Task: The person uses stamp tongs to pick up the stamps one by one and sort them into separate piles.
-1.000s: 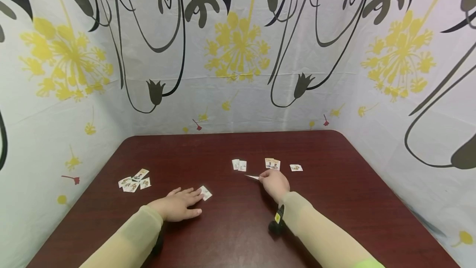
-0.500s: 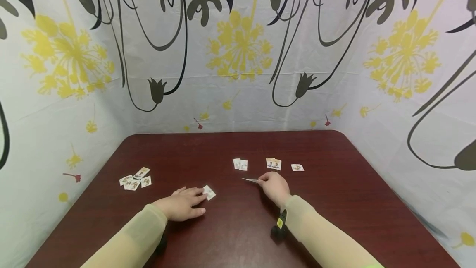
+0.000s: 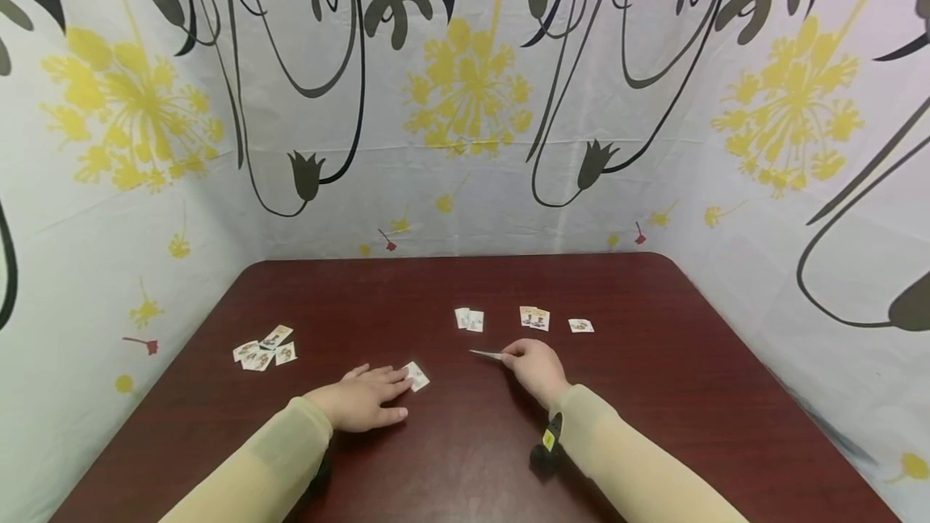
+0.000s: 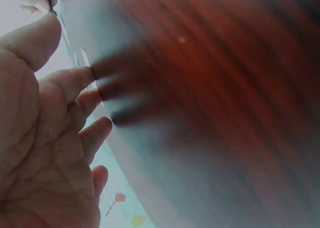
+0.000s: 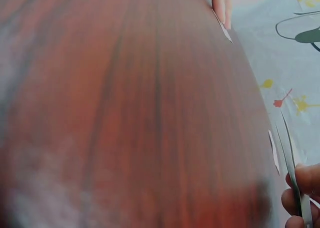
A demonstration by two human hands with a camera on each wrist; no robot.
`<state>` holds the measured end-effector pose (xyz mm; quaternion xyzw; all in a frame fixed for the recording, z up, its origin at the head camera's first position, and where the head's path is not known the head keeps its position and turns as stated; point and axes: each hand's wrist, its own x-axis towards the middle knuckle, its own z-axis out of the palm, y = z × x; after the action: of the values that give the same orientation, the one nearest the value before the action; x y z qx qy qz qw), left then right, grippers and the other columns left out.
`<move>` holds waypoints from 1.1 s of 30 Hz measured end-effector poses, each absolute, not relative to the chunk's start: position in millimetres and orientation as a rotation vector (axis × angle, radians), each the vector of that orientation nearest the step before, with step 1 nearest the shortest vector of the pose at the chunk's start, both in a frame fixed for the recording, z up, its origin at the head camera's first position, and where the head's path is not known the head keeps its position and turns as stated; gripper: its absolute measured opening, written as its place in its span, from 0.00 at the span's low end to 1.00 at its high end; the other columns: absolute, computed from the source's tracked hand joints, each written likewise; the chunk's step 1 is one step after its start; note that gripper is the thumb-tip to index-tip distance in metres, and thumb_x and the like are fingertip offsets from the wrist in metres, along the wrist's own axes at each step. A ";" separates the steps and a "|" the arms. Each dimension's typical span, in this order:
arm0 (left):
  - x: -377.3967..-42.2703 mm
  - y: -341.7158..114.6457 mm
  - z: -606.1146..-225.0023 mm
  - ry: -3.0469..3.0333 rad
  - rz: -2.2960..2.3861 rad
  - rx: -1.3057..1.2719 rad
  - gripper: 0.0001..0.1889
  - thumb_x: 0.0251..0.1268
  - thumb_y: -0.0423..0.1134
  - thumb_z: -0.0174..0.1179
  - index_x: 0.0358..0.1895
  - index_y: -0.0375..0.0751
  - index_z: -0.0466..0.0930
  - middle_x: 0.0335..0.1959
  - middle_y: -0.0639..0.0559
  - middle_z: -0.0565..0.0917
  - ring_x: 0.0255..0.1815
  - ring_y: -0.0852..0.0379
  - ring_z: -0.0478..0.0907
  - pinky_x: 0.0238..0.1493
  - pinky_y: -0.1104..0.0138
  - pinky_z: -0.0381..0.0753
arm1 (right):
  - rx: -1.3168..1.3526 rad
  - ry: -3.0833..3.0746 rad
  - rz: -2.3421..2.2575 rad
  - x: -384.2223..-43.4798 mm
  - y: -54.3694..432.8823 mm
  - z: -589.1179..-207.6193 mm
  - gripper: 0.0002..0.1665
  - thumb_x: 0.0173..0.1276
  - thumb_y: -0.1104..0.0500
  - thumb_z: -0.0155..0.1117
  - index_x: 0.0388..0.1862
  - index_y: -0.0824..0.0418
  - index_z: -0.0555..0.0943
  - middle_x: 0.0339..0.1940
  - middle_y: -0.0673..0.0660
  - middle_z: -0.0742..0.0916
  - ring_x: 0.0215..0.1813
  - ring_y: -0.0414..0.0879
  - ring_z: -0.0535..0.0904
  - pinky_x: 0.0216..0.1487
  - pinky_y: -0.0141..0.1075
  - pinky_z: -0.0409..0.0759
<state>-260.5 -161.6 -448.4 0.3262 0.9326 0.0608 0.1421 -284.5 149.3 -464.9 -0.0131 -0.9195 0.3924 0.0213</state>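
We see left hand (image 3: pixel 365 399) spread, touching card (image 3: pixel 417 378); right hand (image 3: pixel 537 370) pinching tweezers (image 3: pixel 490 355). Card likely light, easily creased; we'd grip edge.

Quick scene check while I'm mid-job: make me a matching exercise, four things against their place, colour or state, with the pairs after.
Things:
1. Tweezers
2. Left hand
3. Table
4. Wall cloth

Descriptions:
A. Dark red-brown
B. Touching a card
C. Pale, with a printed pattern
D. Held in the right hand

Pairs: 1-D, 2-B, 3-A, 4-C
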 end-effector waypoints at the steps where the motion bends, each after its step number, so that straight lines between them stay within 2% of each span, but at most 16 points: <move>1: -259.9 -160.8 -447.6 2.689 0.175 0.940 0.32 0.71 0.61 0.47 0.73 0.50 0.63 0.75 0.53 0.60 0.75 0.46 0.53 0.71 0.44 0.46 | -0.042 -2.847 1.223 -284.0 149.2 -465.0 0.05 0.66 0.58 0.64 0.34 0.56 0.87 0.36 0.50 0.86 0.42 0.47 0.80 0.49 0.47 0.75; 11: -257.7 -156.3 -447.2 2.716 0.166 0.976 0.31 0.71 0.59 0.48 0.72 0.49 0.65 0.73 0.49 0.63 0.74 0.45 0.55 0.69 0.42 0.49 | -0.046 -2.878 1.234 -279.9 148.2 -466.0 0.05 0.65 0.57 0.65 0.34 0.55 0.86 0.37 0.49 0.86 0.44 0.48 0.80 0.50 0.47 0.75; 20: -253.1 -146.5 -435.6 2.669 0.174 0.962 0.31 0.72 0.59 0.48 0.72 0.48 0.64 0.73 0.50 0.63 0.74 0.46 0.55 0.70 0.42 0.47 | -0.017 -2.899 1.250 -273.4 145.6 -464.1 0.05 0.65 0.57 0.66 0.32 0.54 0.87 0.36 0.47 0.86 0.43 0.46 0.80 0.48 0.46 0.75; 29: -250.6 -135.6 -433.4 2.657 0.139 0.961 0.31 0.72 0.60 0.46 0.73 0.53 0.62 0.75 0.55 0.60 0.75 0.48 0.53 0.71 0.44 0.46 | 0.024 -2.947 1.172 -271.9 146.9 -465.0 0.05 0.65 0.57 0.66 0.32 0.53 0.87 0.36 0.47 0.86 0.42 0.45 0.80 0.45 0.44 0.76; 33: -249.7 -129.6 -430.9 2.630 0.147 0.971 0.31 0.72 0.60 0.47 0.74 0.52 0.62 0.75 0.55 0.59 0.75 0.48 0.52 0.71 0.44 0.45 | 0.019 -2.954 1.154 -270.4 147.7 -465.1 0.05 0.64 0.56 0.66 0.32 0.52 0.87 0.36 0.46 0.86 0.42 0.45 0.80 0.46 0.45 0.76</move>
<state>-249.7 -129.6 -430.9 0.3411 0.9238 0.0516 0.1662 -270.4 147.7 -465.1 0.0059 -0.9313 0.3639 -0.0152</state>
